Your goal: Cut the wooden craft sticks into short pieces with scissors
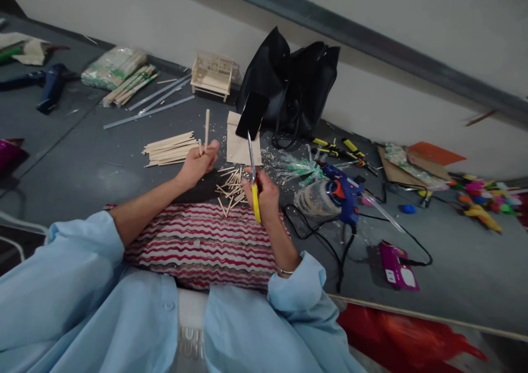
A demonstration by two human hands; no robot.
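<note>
My left hand (198,164) is closed around a thin wooden stick (207,128) that stands nearly upright from the fingers. In my right hand (266,194) is a pair of scissors (252,164) with yellow handles, blades pointing up and away from me. The blades look close together. Between the hands lies a loose heap of short cut sticks (231,188). A bundle of longer wooden sticks (171,148) rests just left of my left hand. Past the scissors, a black phone (252,115) leans on a sheet of beige paper (239,150).
A black bag (289,81) and a small wooden bench model (212,76) stand by the wall. To the right, a blue glue gun (348,197) rests on a plastic jar (317,198), its cable beside a purple power box (398,265). A striped cushion (202,246) lies before me.
</note>
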